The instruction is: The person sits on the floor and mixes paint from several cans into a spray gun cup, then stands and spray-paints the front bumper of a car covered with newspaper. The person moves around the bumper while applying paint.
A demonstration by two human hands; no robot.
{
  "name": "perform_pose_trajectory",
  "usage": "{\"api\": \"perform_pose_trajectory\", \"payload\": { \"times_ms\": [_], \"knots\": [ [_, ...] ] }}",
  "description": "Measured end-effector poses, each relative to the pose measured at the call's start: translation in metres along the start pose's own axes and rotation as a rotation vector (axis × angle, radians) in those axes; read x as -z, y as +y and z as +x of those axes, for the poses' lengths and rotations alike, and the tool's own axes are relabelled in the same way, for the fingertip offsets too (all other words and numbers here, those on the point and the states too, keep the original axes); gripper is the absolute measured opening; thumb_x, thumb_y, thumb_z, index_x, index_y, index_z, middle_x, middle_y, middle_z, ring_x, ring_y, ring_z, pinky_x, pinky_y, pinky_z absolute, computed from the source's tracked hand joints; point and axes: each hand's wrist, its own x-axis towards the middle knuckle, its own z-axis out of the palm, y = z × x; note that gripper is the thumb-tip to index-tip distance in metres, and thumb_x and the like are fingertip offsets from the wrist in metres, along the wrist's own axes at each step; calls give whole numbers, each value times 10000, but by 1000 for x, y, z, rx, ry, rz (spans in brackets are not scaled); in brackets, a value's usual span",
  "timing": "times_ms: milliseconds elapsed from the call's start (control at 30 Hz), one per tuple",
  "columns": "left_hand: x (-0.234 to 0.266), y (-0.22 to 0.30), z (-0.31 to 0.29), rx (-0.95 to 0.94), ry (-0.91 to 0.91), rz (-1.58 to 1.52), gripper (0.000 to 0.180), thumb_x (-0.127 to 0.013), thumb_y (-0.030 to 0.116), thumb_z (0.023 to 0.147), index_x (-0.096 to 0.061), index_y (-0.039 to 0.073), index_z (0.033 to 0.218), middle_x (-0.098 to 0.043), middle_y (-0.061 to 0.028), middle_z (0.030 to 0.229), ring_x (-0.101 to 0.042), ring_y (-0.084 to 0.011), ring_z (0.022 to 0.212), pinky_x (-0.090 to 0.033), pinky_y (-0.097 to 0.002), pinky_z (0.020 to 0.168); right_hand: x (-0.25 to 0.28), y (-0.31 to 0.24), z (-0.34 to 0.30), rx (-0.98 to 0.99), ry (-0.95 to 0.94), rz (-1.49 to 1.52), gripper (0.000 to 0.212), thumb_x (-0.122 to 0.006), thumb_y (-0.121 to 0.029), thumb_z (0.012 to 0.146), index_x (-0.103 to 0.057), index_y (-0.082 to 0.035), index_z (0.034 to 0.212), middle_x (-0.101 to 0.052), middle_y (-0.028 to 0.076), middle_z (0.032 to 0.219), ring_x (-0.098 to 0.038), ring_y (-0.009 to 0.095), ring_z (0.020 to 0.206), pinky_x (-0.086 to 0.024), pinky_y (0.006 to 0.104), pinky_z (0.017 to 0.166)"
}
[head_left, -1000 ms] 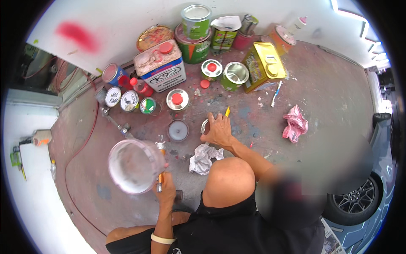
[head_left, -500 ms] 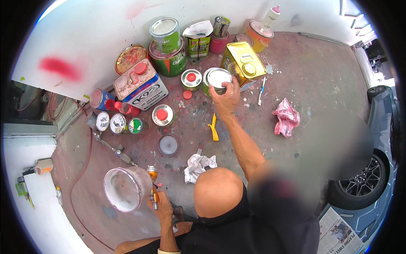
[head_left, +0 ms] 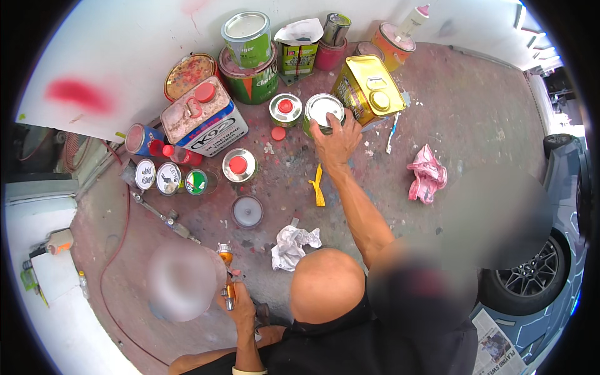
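Observation:
In the lower left, my left hand (head_left: 240,309) is closed round a spray gun (head_left: 227,278) with gold-coloured and silver metal parts. A large round cup (head_left: 181,281) sits beside the gun, smeared in this picture. My right hand (head_left: 337,139) reaches forward to a round lidded tin (head_left: 323,111) on the floor, its fingers gripping the near rim. To the tin's left stands a smaller tin with a red cap (head_left: 285,109), and a loose red cap (head_left: 278,134) lies below that. Touching distance to the right is a yellow rectangular can (head_left: 369,90).
A large thinner can (head_left: 206,119), green paint cans (head_left: 247,40) and several small tins line the wall. A yellow strip (head_left: 319,186), white crumpled paper (head_left: 294,247), a pink rag (head_left: 428,175) and a grey lid (head_left: 247,212) lie about. A hose (head_left: 115,250) crosses the floor; a car wheel (head_left: 528,269) stands right.
My right hand has shifted from the tin's right side to its near rim, fingers closer round it. The view has turned slightly. My left hand still holds the spray gun.

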Motion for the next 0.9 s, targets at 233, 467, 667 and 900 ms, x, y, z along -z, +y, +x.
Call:
{"api": "perform_pose_trajectory", "payload": {
  "times_ms": [233,467,667,900],
  "knots": [
    [3,-41,24,-136,-64,51,370,-551,-39,960,-619,-69,1322,-710,-87,1093,-499,-56,581,-396,-267,508,-1,4,2,124,-14,-37,452,-874,-476,903,-849,-120,1180,-649,217,1459,-591,406,1283,-476,530,1044],
    [-2,-50,32,-79,-91,94,385,-544,-44,961,-626,-67,1337,-707,-84,1088,-511,-66,591,-404,-274,519,-3,17,3,247,-57,-121,439,-811,-432,972,-827,-97,1255,-645,299,1486,-610,430,1322,-487,531,1063],
    [-27,-10,34,29,-63,33,141,-565,-14,994,-690,-44,1052,-623,-16,821,-490,-83,605,-381,-311,545,3,14,8,242,-137,-158,414,-743,-394,1035,-805,-90,1311,-640,342,1476,-615,455,1346,-502,531,1069],
    [-5,-54,35,-147,-193,233,226,-574,-29,991,-707,-11,1173,-716,-20,978,-509,-63,648,-405,-287,582,7,9,11,302,-217,-319,470,-608,-458,1105,-771,-119,1387,-617,312,1535,-597,439,1396,-493,601,1049]
  ]
}}
